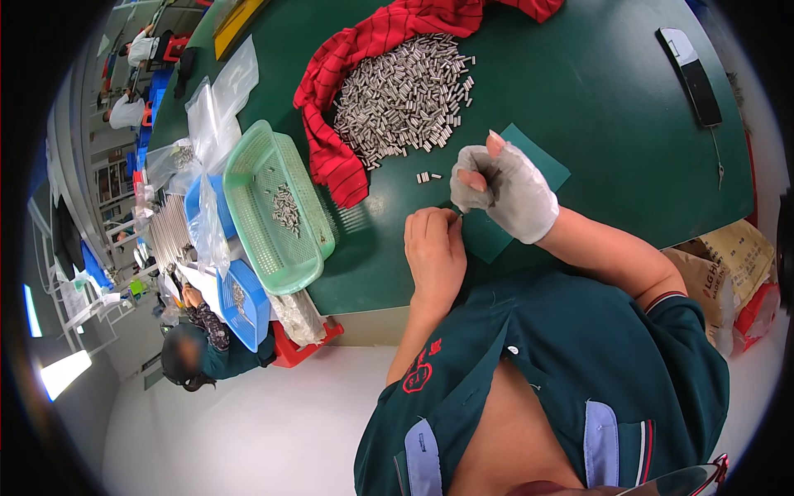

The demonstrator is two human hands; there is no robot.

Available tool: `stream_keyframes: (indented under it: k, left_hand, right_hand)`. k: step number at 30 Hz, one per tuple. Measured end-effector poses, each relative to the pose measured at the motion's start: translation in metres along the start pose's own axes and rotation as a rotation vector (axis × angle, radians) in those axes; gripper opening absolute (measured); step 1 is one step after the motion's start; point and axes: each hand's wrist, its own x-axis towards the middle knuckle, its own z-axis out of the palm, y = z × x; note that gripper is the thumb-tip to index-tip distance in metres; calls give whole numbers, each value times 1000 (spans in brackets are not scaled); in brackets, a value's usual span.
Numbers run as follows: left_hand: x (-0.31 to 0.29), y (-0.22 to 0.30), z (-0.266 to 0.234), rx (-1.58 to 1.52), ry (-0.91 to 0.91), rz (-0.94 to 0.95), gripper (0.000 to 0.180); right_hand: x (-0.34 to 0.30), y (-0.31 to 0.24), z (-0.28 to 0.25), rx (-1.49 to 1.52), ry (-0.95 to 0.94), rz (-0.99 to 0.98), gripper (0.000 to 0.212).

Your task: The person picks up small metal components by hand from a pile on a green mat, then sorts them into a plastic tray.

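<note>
My left hand [436, 252] rests bare on the green table [595, 91], its fingers curled together near a small metal pin I can barely see. My right hand [506, 188] wears a white fingerless glove and is closed, fingertips bent down toward the left hand's fingers. Both meet over a small dark green mat [542, 165]. A few loose metal pins [428, 176] lie just beyond the hands. Farther back a big heap of short metal pins [405, 95] lies on a red striped cloth [339, 157].
A green mesh basket [256, 240] holding some pins stands to the left, beside blue trays [246, 310] and clear plastic bags [211, 124]. A dark phone-like object [693, 76] lies at the far right. Another person [203, 347] sits below left. Cardboard [736, 256] stands at the right.
</note>
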Motion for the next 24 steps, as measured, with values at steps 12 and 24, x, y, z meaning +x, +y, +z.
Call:
stream_keyframes:
  k: [12,24]
  left_hand:
    - [0,1,1,-15,28,-14,11]
    - [-3,1,7,-7,96,10,13]
  right_hand:
    - [1,0,1,-24,-13,8,58]
    - [-3,2,3,-106,-21,3,55]
